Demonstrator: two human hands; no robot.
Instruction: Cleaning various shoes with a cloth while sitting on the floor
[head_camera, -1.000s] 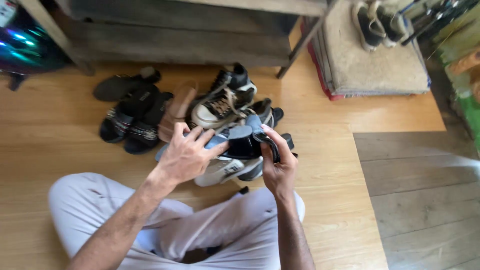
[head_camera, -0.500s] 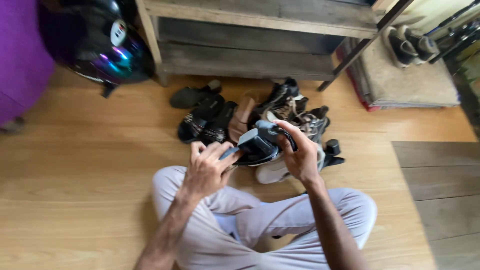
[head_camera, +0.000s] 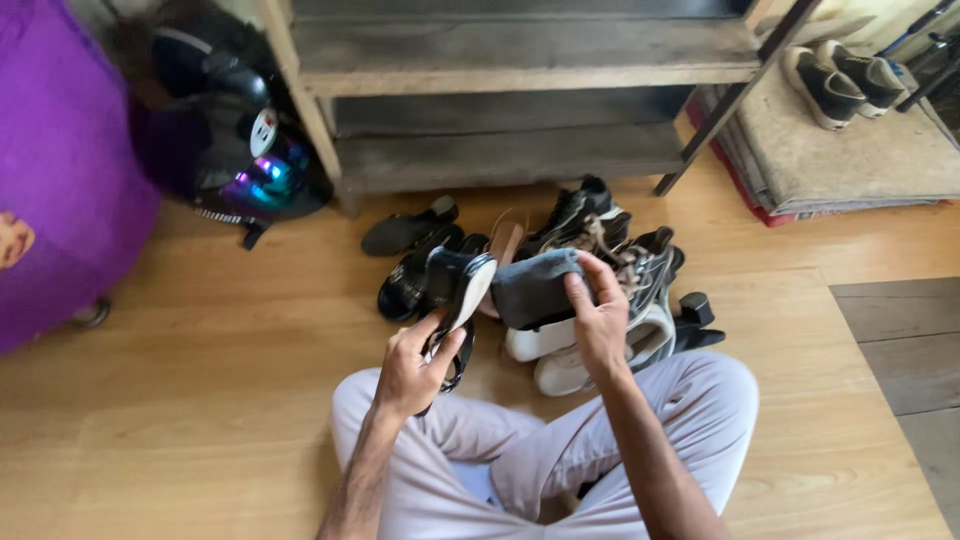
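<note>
I sit cross-legged on a wooden floor. My left hand (head_camera: 413, 366) grips a black block-heeled sandal (head_camera: 455, 292) with a light insole, held on edge. My right hand (head_camera: 600, 322) holds a grey-blue shoe (head_camera: 533, 287) by its side, just right of the sandal. Both shoes hang above my knees, in front of a pile of shoes (head_camera: 590, 250). The pile includes black sandals (head_camera: 408, 232), a tan sandal (head_camera: 505, 240), laced sneakers and white-soled sneakers (head_camera: 562, 372).
A low wooden shelf rack (head_camera: 500, 65) stands behind the pile. A dark iridescent helmet (head_camera: 250, 165) and a purple object (head_camera: 60, 170) lie at the left. At the right, a folded mat (head_camera: 860, 150) carries a pair of dark sneakers (head_camera: 845, 78).
The two shoes, held together in both hands before, are now apart, one in each hand. The black sandal has turned on edge. My view has shifted left and back.
</note>
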